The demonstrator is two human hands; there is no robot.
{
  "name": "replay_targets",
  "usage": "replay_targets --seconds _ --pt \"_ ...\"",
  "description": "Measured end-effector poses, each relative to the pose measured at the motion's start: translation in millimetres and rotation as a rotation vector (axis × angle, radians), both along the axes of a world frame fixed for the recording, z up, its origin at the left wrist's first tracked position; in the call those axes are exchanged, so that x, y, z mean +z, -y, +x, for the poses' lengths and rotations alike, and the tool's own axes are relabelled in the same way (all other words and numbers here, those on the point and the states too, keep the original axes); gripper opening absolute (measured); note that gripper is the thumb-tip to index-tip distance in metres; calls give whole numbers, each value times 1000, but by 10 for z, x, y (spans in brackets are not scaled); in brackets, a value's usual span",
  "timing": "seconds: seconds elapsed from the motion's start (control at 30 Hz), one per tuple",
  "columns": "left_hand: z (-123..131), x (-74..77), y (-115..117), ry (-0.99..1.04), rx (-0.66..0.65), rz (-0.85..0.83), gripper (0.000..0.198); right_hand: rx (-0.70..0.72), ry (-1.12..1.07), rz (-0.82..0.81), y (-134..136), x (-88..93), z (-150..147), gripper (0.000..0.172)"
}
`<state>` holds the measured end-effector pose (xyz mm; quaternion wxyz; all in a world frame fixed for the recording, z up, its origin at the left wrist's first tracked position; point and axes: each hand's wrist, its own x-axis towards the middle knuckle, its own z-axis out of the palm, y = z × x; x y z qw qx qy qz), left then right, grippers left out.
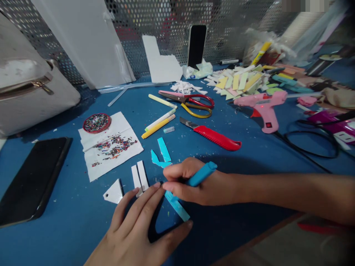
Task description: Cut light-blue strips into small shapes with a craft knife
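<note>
My right hand (pixel 191 181) is closed round a blue marker (pixel 203 173), its tip hidden behind the fingers. Under that hand lies a strip coloured blue (pixel 177 207), slanting across the table. With fingers spread, my left hand (pixel 144 225) rests on the table; its index fingertip is by the strip's upper end and its thumb touches the lower end. Two white strips (pixel 140 176) lie partly beneath the left fingertips. A white piece with a hole (pixel 113 191) sits just left of them. Beyond my right hand are more blue pieces (pixel 164 150).
A red utility knife (pixel 217 137), scissors (pixel 199 101) and several yellow markers (pixel 158 126) lie ahead. Right stands a pink glue gun (pixel 266 105) with its cable. Left are beads on white paper (pixel 116 147), a phone (pixel 36 181) and a bag (pixel 33 85). Cut strips (pixel 238 81) are heaped behind.
</note>
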<state>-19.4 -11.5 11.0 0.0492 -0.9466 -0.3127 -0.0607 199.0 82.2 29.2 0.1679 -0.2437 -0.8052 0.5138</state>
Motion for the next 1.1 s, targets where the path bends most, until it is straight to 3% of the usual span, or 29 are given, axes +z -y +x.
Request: replay_targets --seconds 0.33,0.43,0.57,0.77,0.93,1.1 --pt "-13 -11 -8 -5 -29 -4 73 50 -36 40 6 11 9 35" --pt "6 -44 8 16 -21 33 66 21 -7 46 3 11 6 34" --pt "60 -89 61 68 104 28 58 50 -12 43 5 15 11 35" --pt "87 -93 80 100 113 42 55 42 -74 -24 -4 16 17 35" --pt "60 -49 79 44 101 -7 56 -121 -272 -77 -10 -6 39 35" --pt "25 -23 34 108 62 66 46 -150 -292 -70 -14 -29 56 36"
